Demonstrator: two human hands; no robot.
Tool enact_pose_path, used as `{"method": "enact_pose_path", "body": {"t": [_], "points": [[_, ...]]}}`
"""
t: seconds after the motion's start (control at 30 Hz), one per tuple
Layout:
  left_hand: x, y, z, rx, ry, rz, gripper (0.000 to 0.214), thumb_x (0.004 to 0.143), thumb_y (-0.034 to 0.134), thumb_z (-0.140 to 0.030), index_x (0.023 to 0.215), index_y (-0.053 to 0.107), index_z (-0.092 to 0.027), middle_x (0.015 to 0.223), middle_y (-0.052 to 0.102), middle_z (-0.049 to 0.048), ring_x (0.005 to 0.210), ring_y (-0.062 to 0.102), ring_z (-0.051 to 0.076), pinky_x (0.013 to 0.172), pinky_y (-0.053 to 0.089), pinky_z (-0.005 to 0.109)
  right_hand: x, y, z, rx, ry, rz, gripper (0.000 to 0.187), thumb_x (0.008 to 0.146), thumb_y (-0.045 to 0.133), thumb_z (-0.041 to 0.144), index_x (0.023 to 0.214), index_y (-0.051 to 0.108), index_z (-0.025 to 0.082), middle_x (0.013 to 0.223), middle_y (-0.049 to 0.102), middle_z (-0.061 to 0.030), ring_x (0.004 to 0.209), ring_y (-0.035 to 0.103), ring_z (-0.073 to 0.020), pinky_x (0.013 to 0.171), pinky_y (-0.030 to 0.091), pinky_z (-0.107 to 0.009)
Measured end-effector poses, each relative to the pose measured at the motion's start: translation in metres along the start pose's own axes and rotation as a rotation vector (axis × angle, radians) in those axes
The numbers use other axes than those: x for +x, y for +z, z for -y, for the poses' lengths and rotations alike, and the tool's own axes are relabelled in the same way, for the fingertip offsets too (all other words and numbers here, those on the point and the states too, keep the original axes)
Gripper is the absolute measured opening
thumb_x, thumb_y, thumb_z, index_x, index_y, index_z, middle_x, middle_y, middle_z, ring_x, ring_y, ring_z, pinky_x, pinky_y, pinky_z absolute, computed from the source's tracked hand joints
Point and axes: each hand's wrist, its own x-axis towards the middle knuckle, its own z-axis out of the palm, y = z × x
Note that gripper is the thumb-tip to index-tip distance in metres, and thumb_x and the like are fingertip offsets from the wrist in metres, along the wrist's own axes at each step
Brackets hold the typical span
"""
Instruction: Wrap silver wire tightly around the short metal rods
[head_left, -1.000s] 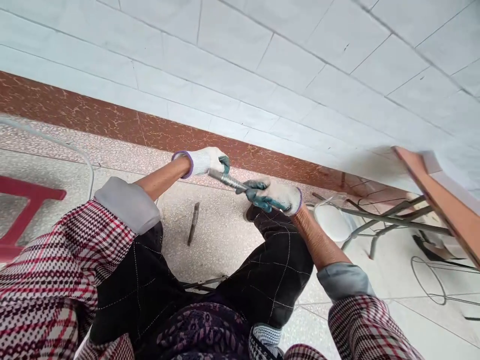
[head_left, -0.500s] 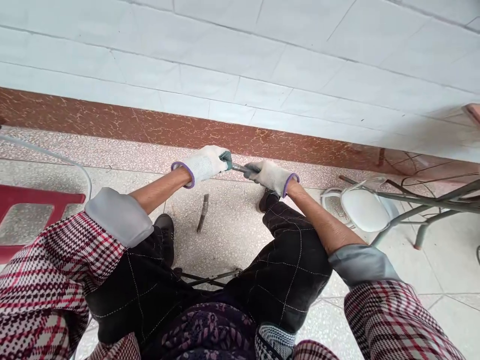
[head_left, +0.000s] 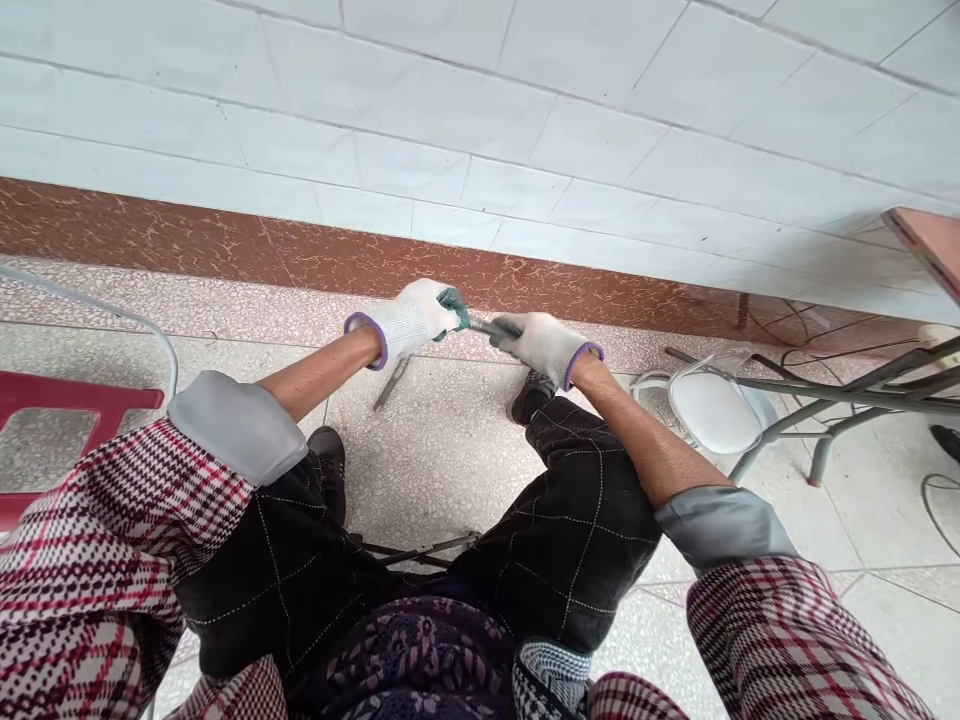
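Observation:
Both my hands wear white knit gloves with dark green-grey palms and purple cuffs. They meet in front of me, low near the wall. My left hand (head_left: 439, 310) is closed round one end of a threaded metal rod (head_left: 478, 324). At the rod's other end, the fingers of my right hand (head_left: 534, 342) are wrapped over its smoother grey part. Only a short ridged stretch shows between the gloves. Below my left wrist is a second metal piece (head_left: 390, 385), slim and blurred; whether it hangs or lies on the floor I cannot tell.
A tiled wall (head_left: 450, 110) with a brown marbled skirting (head_left: 300, 245) runs across the front. To the left stands a red plastic stool (head_left: 97, 395) beside a pale hose (head_left: 142, 318). Rightward are a white round-topped object (head_left: 712, 408) and green metal legs (head_left: 817, 455).
The second metal piece shows farther up and left, closer under my left wrist. Both hands keep their grip on the rod, with little shift. The view has turned slightly rightward.

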Motion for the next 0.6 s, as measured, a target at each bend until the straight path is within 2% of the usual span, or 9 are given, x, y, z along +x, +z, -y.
{"method": "enact_pose_path", "body": {"t": [0.07,0.13,0.23,0.4,0.5,0.6], "points": [[-0.007,0.01,-0.005,-0.237,-0.032,0.046,0.007,0.092,0.062,-0.015,0.091,0.07,-0.016,0.067,0.057,0.0012,0.056,0.045,0.011,0.054,0.035,0.028,0.001,-0.006,0.007,0.177,0.045,-0.109,0.011,0.099,0.066,0.022,0.106,0.073,0.016,0.072,0.06,0.0009,0.059,0.052,-0.0115,0.05,0.042,-0.023],[-0.01,0.016,-0.006,-0.39,-0.048,0.105,0.011,0.094,0.058,-0.012,0.091,0.068,-0.016,0.066,0.057,0.001,0.054,0.046,0.011,0.051,0.037,0.027,-0.004,-0.012,0.016,0.488,0.044,-0.166,0.017,0.098,0.064,0.027,0.107,0.071,0.015,0.064,0.054,0.0035,0.049,0.045,-0.0101,0.041,0.036,-0.023],[-0.008,0.014,-0.005,-0.446,-0.051,0.122,0.012,0.094,0.058,-0.01,0.089,0.067,-0.016,0.065,0.054,0.0001,0.053,0.045,0.01,0.05,0.036,0.025,-0.02,-0.016,0.029,0.819,-0.086,-0.1,0.033,0.093,0.072,0.043,0.106,0.07,0.013,0.061,0.052,0.0055,0.041,0.039,-0.0077,0.034,0.031,-0.022],[-0.002,-0.008,-0.003,-0.345,-0.013,0.019,0.012,0.095,0.061,-0.013,0.083,0.063,-0.016,0.063,0.048,-0.0014,0.051,0.038,0.009,0.048,0.028,0.026,-0.04,-0.014,0.034,0.922,-0.182,0.14,0.056,0.079,0.085,0.057,0.106,0.071,0.01,0.056,0.048,0.0078,0.037,0.035,-0.0054,0.03,0.026,-0.02],[-0.004,-0.015,0.001,-0.303,0.047,0.155,0.008,0.093,0.059,-0.013,0.09,0.066,-0.015,0.064,0.051,-0.0005,0.051,0.04,0.01,0.048,0.028,0.026,-0.044,-0.016,0.029,0.892,-0.163,0.323,0.057,0.075,0.089,0.054,0.106,0.071,0.01,0.058,0.049,0.0074,0.04,0.037,-0.0055,0.033,0.029,-0.02],[-0.004,-0.017,0.007,-0.288,0.115,0.333,0.017,0.082,0.062,-0.009,0.095,0.072,-0.013,0.074,0.063,0.0043,0.058,0.049,0.012,0.051,0.033,0.026,-0.045,-0.022,0.024,0.791,-0.096,0.46,0.048,0.071,0.09,0.046,0.1,0.072,0.012,0.062,0.052,0.0056,0.046,0.042,-0.0058,0.037,0.031,-0.019]]}}
